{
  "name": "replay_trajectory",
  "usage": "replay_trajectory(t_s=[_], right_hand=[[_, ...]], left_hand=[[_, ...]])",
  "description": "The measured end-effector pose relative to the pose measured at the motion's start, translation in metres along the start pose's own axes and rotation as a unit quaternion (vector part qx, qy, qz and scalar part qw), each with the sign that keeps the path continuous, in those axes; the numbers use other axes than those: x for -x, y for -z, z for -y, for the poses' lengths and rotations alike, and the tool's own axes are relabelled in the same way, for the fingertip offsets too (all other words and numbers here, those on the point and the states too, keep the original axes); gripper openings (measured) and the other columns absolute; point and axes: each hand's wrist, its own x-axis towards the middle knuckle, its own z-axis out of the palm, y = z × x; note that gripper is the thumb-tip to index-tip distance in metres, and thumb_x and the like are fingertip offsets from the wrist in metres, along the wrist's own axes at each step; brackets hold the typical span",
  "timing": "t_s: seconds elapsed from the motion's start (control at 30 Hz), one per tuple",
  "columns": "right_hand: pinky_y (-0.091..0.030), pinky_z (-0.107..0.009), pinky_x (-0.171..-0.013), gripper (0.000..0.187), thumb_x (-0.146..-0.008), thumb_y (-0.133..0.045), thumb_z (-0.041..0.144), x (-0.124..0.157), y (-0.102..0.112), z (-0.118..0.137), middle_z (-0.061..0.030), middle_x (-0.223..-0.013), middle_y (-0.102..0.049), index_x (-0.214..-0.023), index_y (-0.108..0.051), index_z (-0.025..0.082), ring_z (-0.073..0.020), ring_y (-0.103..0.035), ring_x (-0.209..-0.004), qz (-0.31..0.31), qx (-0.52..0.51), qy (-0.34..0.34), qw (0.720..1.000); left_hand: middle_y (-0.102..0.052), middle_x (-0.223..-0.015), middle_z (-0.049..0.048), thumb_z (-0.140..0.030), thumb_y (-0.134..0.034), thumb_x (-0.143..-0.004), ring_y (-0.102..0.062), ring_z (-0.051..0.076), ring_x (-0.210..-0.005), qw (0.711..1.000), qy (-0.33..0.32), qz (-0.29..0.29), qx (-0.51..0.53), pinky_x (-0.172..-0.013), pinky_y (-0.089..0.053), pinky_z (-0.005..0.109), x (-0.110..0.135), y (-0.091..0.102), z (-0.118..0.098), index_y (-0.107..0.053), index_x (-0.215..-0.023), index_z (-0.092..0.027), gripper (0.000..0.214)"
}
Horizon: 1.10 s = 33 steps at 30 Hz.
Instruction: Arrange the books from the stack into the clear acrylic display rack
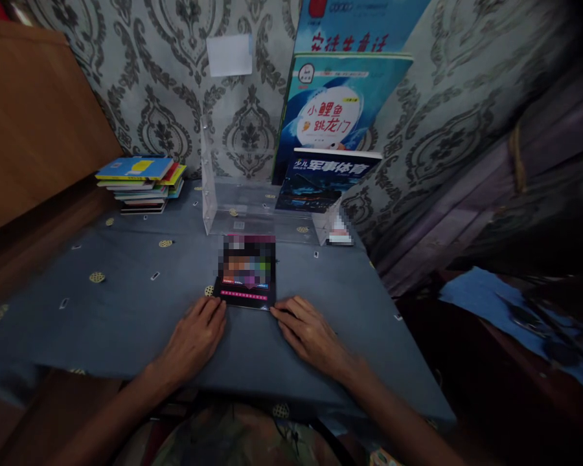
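Blur is covering most of the thin dark square book (249, 272) with a pink strip, so I am not making out its cover. It is lying flat on the grey-blue dotted tablecloth (126, 304), near the clear plastic stand (214, 200). My left hand (194, 340) and right hand (308, 333) are resting palm down, fingers stretched out, tips touching its two near corners, gripping nothing.

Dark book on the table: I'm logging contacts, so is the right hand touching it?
Touching. The head view shows the right hand with fingertips against the dark book at its near right corner, with no cloth showing between.
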Motion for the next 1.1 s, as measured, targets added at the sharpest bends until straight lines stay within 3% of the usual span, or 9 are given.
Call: replay_trajectory(t_s=[0.23,0.5,0.67,1.1], right_hand=[[-0.056,-0.041,-0.079,0.030,-0.099,-0.044,0.014,-0.001,0.001,0.001,-0.0121,-0.102,-0.066,-0.122,-0.063,0.016,-0.0238,-0.061,-0.093,0.010,0.009,-0.007,1.000],[-0.055,-0.039,-0.077,0.025,-0.097,-0.048,0.013,0.000,0.001,0.000,-0.0121,-0.101,-0.066,-0.116,-0.064,0.014,-0.0232,-0.059,-0.091,-0.013,0.001,0.002,1.000],[-0.054,-0.038,-0.077,0.025,-0.099,-0.047,0.015,0.000,0.001,0.001,-0.0108,-0.100,-0.066,-0.116,-0.065,0.017,-0.0223,-0.060,-0.089,-0.025,-0.006,-0.006,1.000],[-0.053,-0.040,-0.078,0.027,-0.099,-0.044,0.018,0.001,0.001,0.000,-0.0117,-0.101,-0.067,-0.112,-0.067,0.016,-0.0230,-0.060,-0.090,-0.010,0.020,-0.018,1.000]], left_hand=[[-0.065,-0.112,0.0150,-0.015,-0.038,-0.100,-0.059,0.027,-0.106,0.997,-0.079,-0.003,0.007,-0.091,-0.052,0.043,-0.012,-0.001,-0.010,-0.058,-0.123,-0.009,0.031],[-0.062,-0.118,0.0162,-0.011,-0.044,-0.097,-0.057,0.027,-0.111,0.988,-0.142,0.059,0.025,-0.097,-0.047,0.044,-0.032,-0.003,-0.025,-0.051,-0.131,-0.008,0.035],[-0.062,-0.117,0.0153,-0.010,-0.040,-0.097,-0.057,0.026,-0.110,0.982,-0.174,0.068,0.029,-0.097,-0.047,0.042,-0.044,-0.004,-0.030,-0.051,-0.130,-0.007,0.035],[-0.063,-0.115,0.0119,-0.019,-0.041,-0.101,-0.057,0.024,-0.113,0.967,-0.228,0.088,0.072,-0.099,-0.049,0.041,-0.084,-0.006,-0.018,-0.056,-0.124,-0.012,0.028]])
